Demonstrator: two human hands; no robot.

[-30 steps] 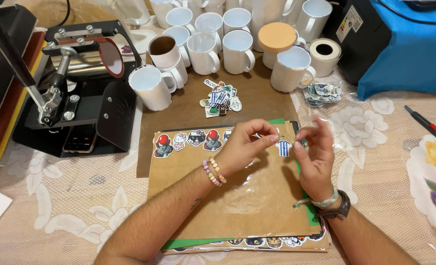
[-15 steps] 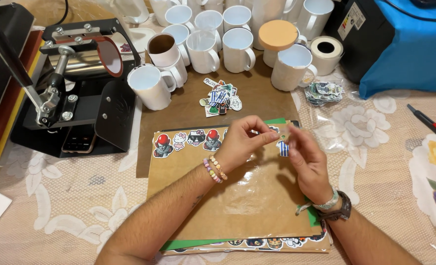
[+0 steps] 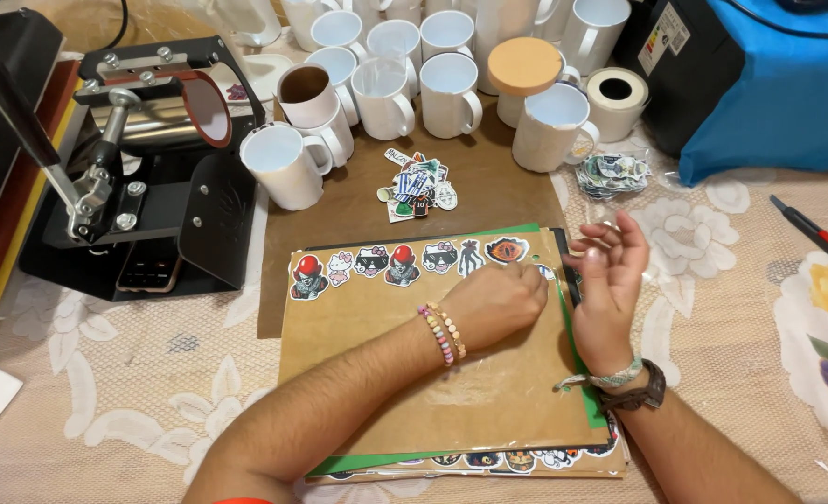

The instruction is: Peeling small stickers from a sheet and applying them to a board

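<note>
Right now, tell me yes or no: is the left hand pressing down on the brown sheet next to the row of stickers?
Yes, the left hand rests on the brown sheet at the right end of the sticker row.

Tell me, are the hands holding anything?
The left hand presses a small sticker onto the brown sheet with its fingertips. The right hand holds nothing.

Left: we see the mug press (image 3: 153, 159) on the worktop (image 3: 106, 392).
Behind: mugs (image 3: 414, 84).
Centre: sticker row (image 3: 404, 261) on the board (image 3: 414, 392).
</note>
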